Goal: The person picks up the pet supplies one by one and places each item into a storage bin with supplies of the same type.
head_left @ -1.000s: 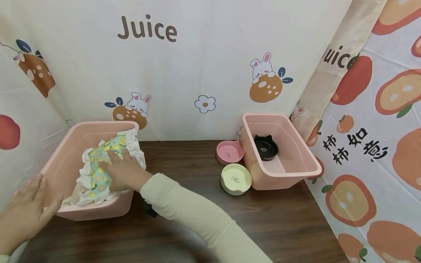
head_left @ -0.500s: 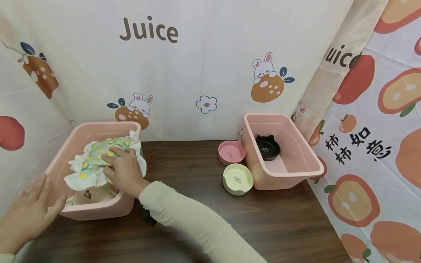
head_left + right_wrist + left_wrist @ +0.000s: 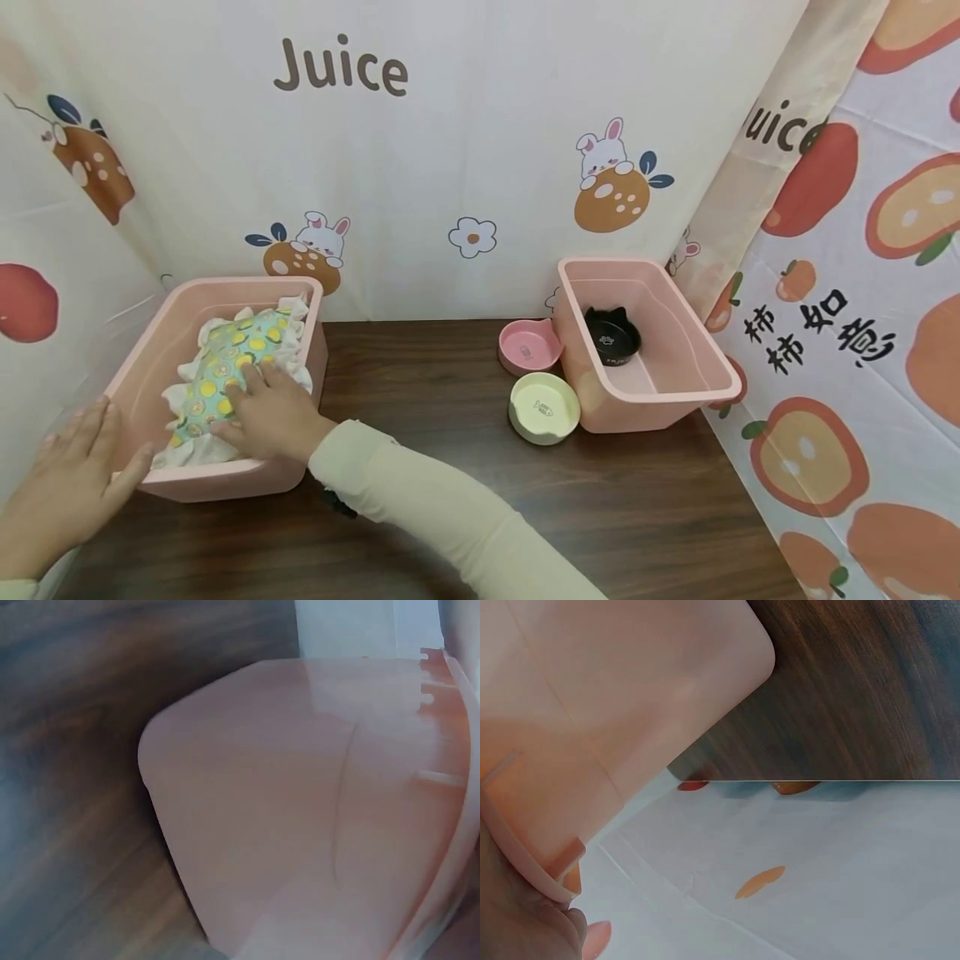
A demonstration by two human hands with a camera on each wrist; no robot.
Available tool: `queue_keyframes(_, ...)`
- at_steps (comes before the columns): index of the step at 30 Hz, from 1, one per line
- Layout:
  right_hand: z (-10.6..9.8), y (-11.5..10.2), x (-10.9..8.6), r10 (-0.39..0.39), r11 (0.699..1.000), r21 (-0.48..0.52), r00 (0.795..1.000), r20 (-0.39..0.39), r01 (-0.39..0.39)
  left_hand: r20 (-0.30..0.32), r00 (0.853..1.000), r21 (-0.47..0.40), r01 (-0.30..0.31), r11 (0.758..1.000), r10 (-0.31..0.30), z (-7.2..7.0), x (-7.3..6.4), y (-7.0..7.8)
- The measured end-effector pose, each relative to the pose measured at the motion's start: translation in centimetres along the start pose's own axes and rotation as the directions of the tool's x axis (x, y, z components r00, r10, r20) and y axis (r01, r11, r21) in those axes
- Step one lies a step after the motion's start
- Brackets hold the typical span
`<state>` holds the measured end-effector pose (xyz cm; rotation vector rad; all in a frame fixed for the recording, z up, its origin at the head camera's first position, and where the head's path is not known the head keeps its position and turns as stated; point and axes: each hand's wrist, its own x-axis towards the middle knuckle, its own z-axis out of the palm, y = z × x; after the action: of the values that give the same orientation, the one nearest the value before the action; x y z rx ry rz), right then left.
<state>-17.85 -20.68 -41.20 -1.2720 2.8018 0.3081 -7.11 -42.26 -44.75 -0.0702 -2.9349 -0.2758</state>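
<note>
In the head view, a frilled cushion (image 3: 236, 350) in mint green with a lemon print lies inside the left pink bin (image 3: 315, 358). My right hand (image 3: 273, 412) rests on the cushion's near right part, its fingers spread over the print. My left hand (image 3: 71, 479) lies against the bin's near left corner with fingers straight. In the left wrist view, part of the left hand (image 3: 536, 922) shows at the bin's rim. The right wrist view is mostly filled by the bin's outer wall (image 3: 285, 802). Whatever lies under the cushion is hidden.
A second pink bin (image 3: 660, 414) stands at the right, holding a black cat-eared bowl (image 3: 613, 337). Beside it on the dark wooden table (image 3: 420, 367) sit a pink bowl (image 3: 527, 348) and a pale yellow bowl (image 3: 543, 410). Printed cloth walls (image 3: 465, 150) surround the table.
The right hand lifted and bunched the cushion, showing a beige item beneath, then laid it down flatter in the bin, covering that item. The left hand stayed at the corner.
</note>
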Motion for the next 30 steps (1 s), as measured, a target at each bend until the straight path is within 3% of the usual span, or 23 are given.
queue_keyframes(7,-0.4,-0.2,0.0,-0.059,0.998,0.024,0.987,0.149,0.056,-0.008,1.0,0.006,-0.001,1.0,0.001,0.0,-0.1,0.2)
queue_keyframes(11,-0.9,0.2,-0.3,-0.11,0.994,0.022,0.99,0.091,0.108,-0.005,1.0,-0.003,-0.005,1.0,0.005,0.1,-0.1,0.1)
queue_keyframes(15,-1.5,0.3,-0.6,-0.099,0.995,0.013,0.995,0.005,0.099,-0.002,1.0,0.001,0.005,1.0,-0.005,0.0,-0.2,0.1)
queue_keyframes(18,-1.7,0.1,-0.8,-0.094,0.994,0.068,0.994,0.061,0.09,0.008,1.0,0.01,0.015,1.0,-0.015,-0.1,-0.2,0.2)
queue_keyframes(23,-1.2,0.0,-1.0,-0.117,0.989,0.108,0.973,0.2,0.097,0.019,0.999,0.002,0.026,1.0,-0.026,-0.2,-0.1,0.3)
queue_keyframes(27,-1.0,0.1,-1.1,-0.116,0.991,0.096,0.965,0.233,0.096,0.002,1.0,-0.001,0.015,1.0,-0.015,-0.1,-0.1,0.3)
queue_keyframes(30,-1.0,0.2,-1.2,-0.121,0.991,0.082,0.972,0.203,0.106,-0.01,1.0,-0.002,0.005,1.0,-0.006,-0.1,-0.1,0.2)
